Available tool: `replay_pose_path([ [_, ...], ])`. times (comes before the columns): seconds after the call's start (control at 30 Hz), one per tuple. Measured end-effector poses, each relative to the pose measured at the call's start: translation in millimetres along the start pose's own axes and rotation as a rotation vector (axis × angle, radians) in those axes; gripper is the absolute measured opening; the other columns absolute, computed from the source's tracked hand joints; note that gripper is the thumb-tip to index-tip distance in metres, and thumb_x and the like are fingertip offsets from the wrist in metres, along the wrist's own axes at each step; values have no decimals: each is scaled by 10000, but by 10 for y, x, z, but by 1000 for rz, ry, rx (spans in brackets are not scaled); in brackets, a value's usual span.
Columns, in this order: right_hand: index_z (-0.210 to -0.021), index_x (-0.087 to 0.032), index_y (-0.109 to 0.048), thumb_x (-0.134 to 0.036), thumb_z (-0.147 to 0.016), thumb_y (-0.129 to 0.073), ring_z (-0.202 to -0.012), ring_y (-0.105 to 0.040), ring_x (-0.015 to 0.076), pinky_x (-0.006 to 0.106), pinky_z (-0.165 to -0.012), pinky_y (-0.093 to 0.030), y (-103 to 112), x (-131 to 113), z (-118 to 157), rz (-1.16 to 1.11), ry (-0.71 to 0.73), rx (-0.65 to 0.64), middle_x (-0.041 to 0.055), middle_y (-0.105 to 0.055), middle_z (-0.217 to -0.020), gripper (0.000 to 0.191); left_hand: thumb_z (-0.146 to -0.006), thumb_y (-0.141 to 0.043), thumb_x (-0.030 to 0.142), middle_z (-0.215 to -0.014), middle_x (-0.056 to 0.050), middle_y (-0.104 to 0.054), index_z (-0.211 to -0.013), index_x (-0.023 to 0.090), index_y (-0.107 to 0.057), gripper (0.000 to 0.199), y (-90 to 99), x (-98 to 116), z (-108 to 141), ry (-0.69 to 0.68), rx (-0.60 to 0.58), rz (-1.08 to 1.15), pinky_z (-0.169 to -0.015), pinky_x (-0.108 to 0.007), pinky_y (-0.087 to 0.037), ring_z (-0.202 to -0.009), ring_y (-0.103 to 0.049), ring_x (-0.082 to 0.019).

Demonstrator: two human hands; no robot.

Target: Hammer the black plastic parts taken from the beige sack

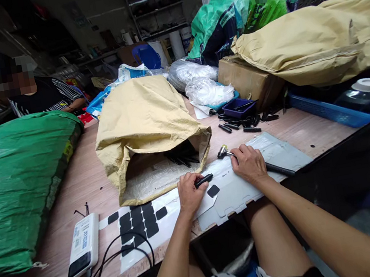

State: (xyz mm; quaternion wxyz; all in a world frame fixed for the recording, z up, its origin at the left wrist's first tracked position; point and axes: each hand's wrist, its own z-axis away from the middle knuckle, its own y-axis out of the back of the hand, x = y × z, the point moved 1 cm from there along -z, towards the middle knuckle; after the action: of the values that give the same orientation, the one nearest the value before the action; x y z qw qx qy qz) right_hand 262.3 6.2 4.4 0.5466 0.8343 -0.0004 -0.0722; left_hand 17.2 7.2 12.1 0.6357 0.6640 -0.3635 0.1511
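Note:
In my left hand is a short black pen-like piece, pointing right over the work surface. My right hand is closed on a small hammer, whose metal head with a yellowish end lies to the left of the fingers and whose black handle runs out to the right. Under both hands lies a pale grey board at the table's front edge. Beside my left hand, a single black rounded square rests on white paper. Farther left is a white sheet carrying several black rounded-square stickers.
An open tan sack with black pieces inside stands ahead. Loose black pieces lie near a purple tray. A white power bank with cables, green sack and blue basket flank the work area. Two people sit beyond.

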Motion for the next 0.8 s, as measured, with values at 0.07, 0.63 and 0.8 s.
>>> replay_pose_path([
  [0.07,-1074,-190,-692,-312,-967,-500,-947,-483,238,354,-782,-256,-4,-1,-3,3,0,-3,102,-614,-999,251,-819,-730,252,-963,-10,-688,-943,242,-710,126,-10,-14,-10,-2,-7,-5,-903,-372,-403,-985,-558,-238],
  [0.63,-1081,-193,-659,-312,-958,-496,-982,-482,254,362,-793,-260,11,-15,-21,3,-24,-49,110,-605,-1034,237,-775,-752,393,-800,-7,-687,-939,199,-743,254,-402,117,1523,343,-812,525,-702,-282,-461,-758,-611,-186],
  [0.8,-1092,-201,-654,-315,-961,-497,-982,-489,251,365,-792,-257,21,-16,-19,11,-24,-54,103,-605,-1044,235,-850,-641,419,-789,-67,-701,-958,234,-736,234,-944,-480,1475,634,-511,208,-875,-454,-516,-904,-682,-304],
])
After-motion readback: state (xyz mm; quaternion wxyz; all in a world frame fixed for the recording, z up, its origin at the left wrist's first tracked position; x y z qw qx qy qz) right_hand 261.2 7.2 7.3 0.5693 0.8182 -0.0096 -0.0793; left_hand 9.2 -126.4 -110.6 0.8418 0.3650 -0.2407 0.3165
